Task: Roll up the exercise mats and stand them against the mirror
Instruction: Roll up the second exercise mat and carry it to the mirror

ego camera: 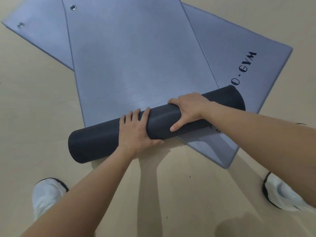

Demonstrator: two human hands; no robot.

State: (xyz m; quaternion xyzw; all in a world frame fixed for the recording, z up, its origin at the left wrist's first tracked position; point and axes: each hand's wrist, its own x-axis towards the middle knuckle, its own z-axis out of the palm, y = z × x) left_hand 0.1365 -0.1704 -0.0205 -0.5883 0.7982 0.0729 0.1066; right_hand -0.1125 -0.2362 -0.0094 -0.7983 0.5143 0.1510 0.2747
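Both hands press on the dark rolled part of the top mat [95, 144], the left hand [136, 132] just beside the right hand [186, 110]. Its unrolled grey length [130, 57] stretches away beyond the fingers, lying over a second mat [239, 65] marked "GYM".

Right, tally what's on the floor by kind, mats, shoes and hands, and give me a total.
Mats: 3, the top mat being rolled, one under it at left, one at right
Shoes: 2, left, right
Hands: 2, left hand, right hand
Total: 7
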